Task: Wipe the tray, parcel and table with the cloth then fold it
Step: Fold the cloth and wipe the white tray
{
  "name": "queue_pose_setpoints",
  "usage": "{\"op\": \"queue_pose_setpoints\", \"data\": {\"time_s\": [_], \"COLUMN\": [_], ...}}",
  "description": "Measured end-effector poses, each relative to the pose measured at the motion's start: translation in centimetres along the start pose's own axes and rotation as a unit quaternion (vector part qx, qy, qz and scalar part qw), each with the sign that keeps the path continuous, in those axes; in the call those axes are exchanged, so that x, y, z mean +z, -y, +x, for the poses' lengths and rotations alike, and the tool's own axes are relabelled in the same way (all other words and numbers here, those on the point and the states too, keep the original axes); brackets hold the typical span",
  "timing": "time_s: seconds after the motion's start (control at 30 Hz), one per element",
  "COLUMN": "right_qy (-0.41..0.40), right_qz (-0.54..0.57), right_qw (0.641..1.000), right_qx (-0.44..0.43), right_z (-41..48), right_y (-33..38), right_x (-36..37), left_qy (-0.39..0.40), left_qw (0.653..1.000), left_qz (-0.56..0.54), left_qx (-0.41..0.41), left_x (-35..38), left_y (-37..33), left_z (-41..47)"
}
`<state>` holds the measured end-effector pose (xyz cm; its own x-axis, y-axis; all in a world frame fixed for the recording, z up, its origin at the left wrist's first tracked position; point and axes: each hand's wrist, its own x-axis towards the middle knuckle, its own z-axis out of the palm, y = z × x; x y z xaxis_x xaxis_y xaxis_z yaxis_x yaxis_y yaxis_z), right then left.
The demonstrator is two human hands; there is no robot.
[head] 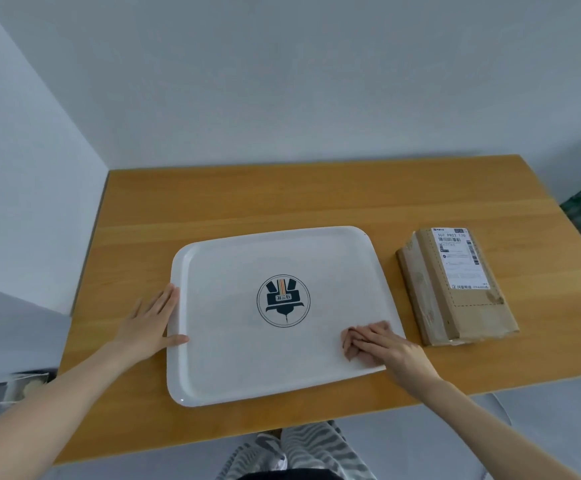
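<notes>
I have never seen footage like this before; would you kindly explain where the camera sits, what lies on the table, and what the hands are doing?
There is no machine here: a person works with two bare hands. The single picture comes from a camera worn on the head, looking forward and down. On the wooden table lies a white tray with a dark round logo. To its right, apart from it, lies a brown parcel with a shipping label. The left hand lies flat against the tray's left rim, seemingly steadying it. The right hand presses a pinkish cloth with straight fingers onto the tray's near right corner.
</notes>
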<state>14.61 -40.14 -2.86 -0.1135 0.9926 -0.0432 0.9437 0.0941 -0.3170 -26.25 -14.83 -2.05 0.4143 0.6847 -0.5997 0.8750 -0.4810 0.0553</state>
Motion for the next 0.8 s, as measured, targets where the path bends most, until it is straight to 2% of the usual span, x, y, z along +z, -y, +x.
{"op": "queue_pose_setpoints", "data": {"time_s": [0.17,0.23,0.3,0.47,0.6,0.7,0.8], "right_qy": [-0.078,-0.101,-0.099,-0.058,-0.062,-0.082,-0.126], "right_qz": [-0.001,0.015,0.028,0.039,0.019,-0.009,-0.031], "right_qw": [0.996,0.994,0.994,0.99,0.983,0.984,0.988], "right_qx": [0.053,0.05,0.023,-0.126,-0.172,-0.159,-0.083], "right_z": [0.5,0.4,0.9,3.8,3.6,2.0,-0.1], "right_y": [1.6,2.6,3.0,5.5,4.2,2.5,0.8], "right_x": [1.1,1.8,2.2,3.0,2.2,1.7,1.2], "left_qy": [0.004,0.008,0.011,0.021,0.023,0.023,0.018], "left_qw": [1.0,0.999,0.999,0.998,0.996,0.997,0.998], "left_qz": [0.025,0.038,0.039,0.059,0.075,0.071,0.053], "left_qx": [-0.013,-0.017,-0.022,-0.028,-0.032,-0.033,-0.029], "left_x": [-0.1,-0.1,-0.1,-0.3,-0.4,-0.3,-0.1], "left_y": [-0.2,-0.3,-0.4,-0.6,-0.9,-0.5,-0.4], "left_z": [0.0,0.0,0.0,-0.1,0.0,-0.3,-0.1]}}
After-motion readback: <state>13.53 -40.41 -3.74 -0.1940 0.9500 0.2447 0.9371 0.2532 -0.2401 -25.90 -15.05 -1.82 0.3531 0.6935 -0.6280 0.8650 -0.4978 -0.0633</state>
